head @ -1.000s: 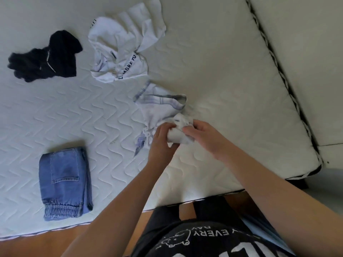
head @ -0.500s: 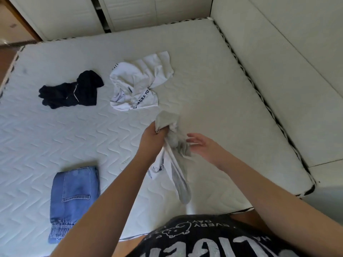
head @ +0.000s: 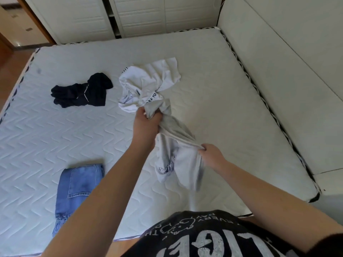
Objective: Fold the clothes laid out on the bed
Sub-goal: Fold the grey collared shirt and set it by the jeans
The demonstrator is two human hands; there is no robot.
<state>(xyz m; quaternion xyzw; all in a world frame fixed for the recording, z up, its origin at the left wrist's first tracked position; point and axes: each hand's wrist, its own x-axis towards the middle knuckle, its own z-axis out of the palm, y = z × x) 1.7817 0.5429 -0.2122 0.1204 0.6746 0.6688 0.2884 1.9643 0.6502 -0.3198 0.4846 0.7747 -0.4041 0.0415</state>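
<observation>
A light grey garment (head: 178, 156) hangs bunched above the white quilted mattress (head: 213, 89). My left hand (head: 146, 123) grips its upper end in a fist. My right hand (head: 209, 154) pinches an edge lower down to the right, and the cloth stretches between them. The rest dangles toward the near edge. Behind my left hand lies a crumpled white T-shirt (head: 148, 84) with black lettering. A dark navy garment (head: 83, 91) lies crumpled to the left. Folded blue jeans (head: 78, 188) rest at the near left.
A padded cream headboard (head: 287, 80) runs along the bed's right side. White wardrobe doors (head: 148, 13) stand beyond the far edge. Wooden floor (head: 9, 60) shows at the far left.
Both hands lifted the grey garment off the mattress. The left hand went up and away with one end, the right hand took a new hold on a lower edge. The view tilted up.
</observation>
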